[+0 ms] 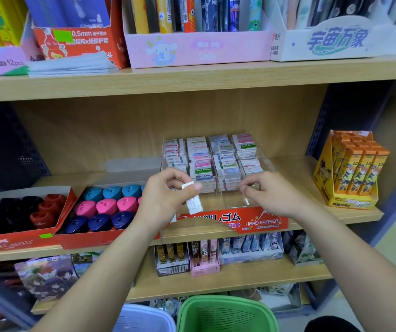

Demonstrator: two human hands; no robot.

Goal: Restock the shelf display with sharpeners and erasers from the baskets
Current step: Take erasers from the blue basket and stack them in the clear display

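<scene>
My left hand (168, 195) holds two small white erasers (193, 200) pinched under the thumb, just in front of the clear eraser display (216, 221) on the middle shelf. Rows of wrapped erasers (213, 159) fill the display's back compartments. My right hand (268, 192) hovers over the display's front right compartment with its fingertips pinched together; whether something is between them is unclear. Trays of sharpeners stand to the left: teal, pink and navy ones (107, 208), and red and black ones (27, 212). A green basket (225, 312) and a pale blue basket (141, 319) sit below.
An orange box of pencil packs (350, 168) stands at the right of the middle shelf. The upper shelf (192, 77) carries pen and notebook boxes. The lower shelf holds card packs and small boxes (216, 255). A dark metal upright (321, 130) frames the right side.
</scene>
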